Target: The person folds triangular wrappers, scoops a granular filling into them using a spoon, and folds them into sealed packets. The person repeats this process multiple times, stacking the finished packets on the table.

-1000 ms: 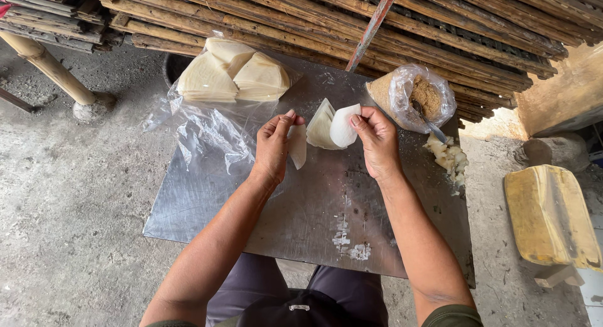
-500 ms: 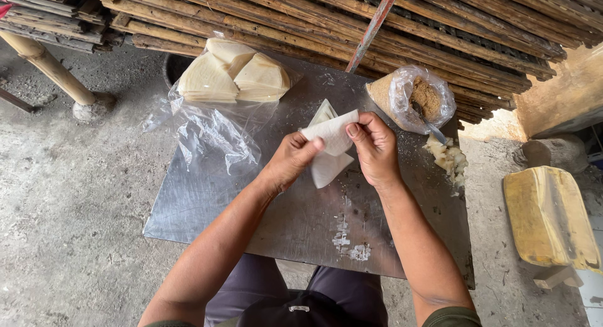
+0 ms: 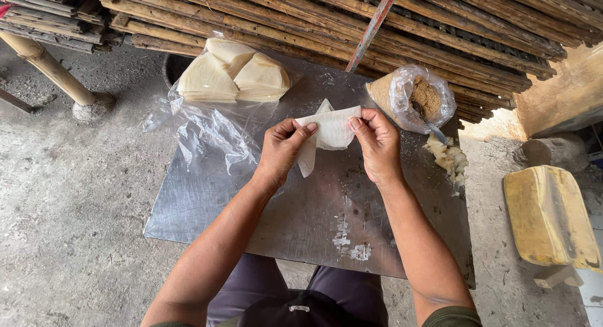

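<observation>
- Fingers of the left hand pinch the left edge of a thin white wrapper sheet, and the right hand pinches its right edge; both hands are closed on the sheet, which is held a little above the metal table, partly folded, with one strip hanging down under the left thumb.
- Tearing seems the first risk; the sheet looks very thin, so a pull apart from both sides could split it at the fold.
- Hanging strip could stick to itself or touch the table, where white smears are visible; this may spoil the fold.
- Near the right hand stand an open plastic bag of brown filling with a spoon inside, and a small heap of pale pieces; a wide move to the right could knock them.
- Left of the hands lies loose clear plastic, and behind it a stack of wrappers; a sleeve or wrist could drag it.
- Free room is mostly on the near part of the table, towards the front edge; the stacked bamboo poles close the far side.
</observation>
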